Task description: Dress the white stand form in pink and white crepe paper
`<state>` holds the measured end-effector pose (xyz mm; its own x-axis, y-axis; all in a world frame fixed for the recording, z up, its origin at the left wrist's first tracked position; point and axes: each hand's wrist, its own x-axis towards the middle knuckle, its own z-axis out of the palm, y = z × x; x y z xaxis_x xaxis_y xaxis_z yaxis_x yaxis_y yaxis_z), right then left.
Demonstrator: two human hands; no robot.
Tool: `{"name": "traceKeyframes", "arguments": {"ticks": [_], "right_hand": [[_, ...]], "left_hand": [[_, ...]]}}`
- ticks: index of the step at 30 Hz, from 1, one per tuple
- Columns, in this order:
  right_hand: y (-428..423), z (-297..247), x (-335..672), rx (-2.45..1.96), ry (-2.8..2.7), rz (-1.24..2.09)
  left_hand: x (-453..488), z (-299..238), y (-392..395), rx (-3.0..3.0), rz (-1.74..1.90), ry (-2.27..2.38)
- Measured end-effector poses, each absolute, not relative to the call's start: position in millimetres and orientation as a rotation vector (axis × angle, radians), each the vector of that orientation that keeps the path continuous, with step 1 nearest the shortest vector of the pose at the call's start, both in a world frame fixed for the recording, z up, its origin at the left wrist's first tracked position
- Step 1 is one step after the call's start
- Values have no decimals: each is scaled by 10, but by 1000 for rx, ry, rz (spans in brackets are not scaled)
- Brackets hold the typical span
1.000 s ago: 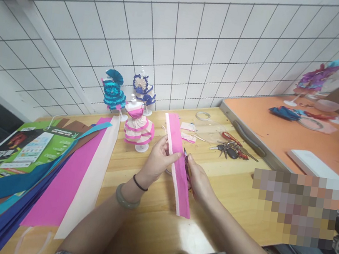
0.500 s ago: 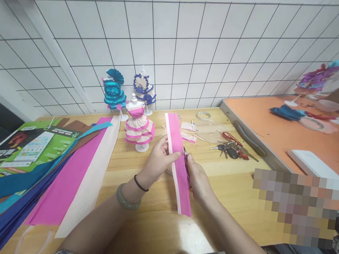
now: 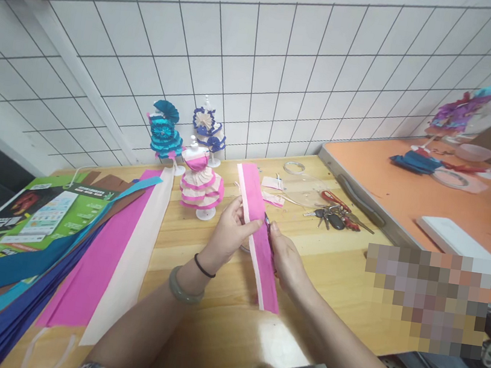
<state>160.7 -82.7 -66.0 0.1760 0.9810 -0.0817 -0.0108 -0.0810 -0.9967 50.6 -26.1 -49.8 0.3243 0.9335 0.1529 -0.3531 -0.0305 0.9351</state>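
— What's that long strip (image 3: 257, 237) over the wooden table (image 3: 344, 265)?

— Pink crepe paper with a pale, whitish band along its left edge. It runs from up near the little paper dress figure (image 3: 201, 185) down toward the person, held just above the tabletop. I'd judge it very light and limp, easy to tear or crease, so it wants pinching at the edge, close to where the blades work.

— And that's how it's held?

— Pretty much. The left hand (image 3: 232, 231) is closed on the strip's upper part, thumb on top, fingers curled underneath. The right hand (image 3: 287, 263) is curled around a pair of scissors (image 3: 269, 229); only a bit of them shows at the strip's right edge, so I can't tell how far the blades gape.

— What's lying around?

— To the left, long sheets of crepe paper (image 3: 92, 266) in pink, cream and blue, overlapping a green booklet (image 3: 47, 211). Behind the pink dress stand a teal one (image 3: 163, 130) and a blue-and-white one (image 3: 208, 127). To the right, a bunch of keys (image 3: 330, 217), beside red-handled scissors (image 3: 334, 200), and a tape roll (image 3: 294, 167) farther back.
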Motion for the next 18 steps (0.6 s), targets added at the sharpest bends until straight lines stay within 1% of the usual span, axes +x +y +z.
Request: {"name": "traceKeyframes", "arguments": {"ticks": [18], "right_hand": [[-810,-659,1604,-1323,-1064,1127]], "left_hand": [[509,-498,-271,1164,1153,634]]}}
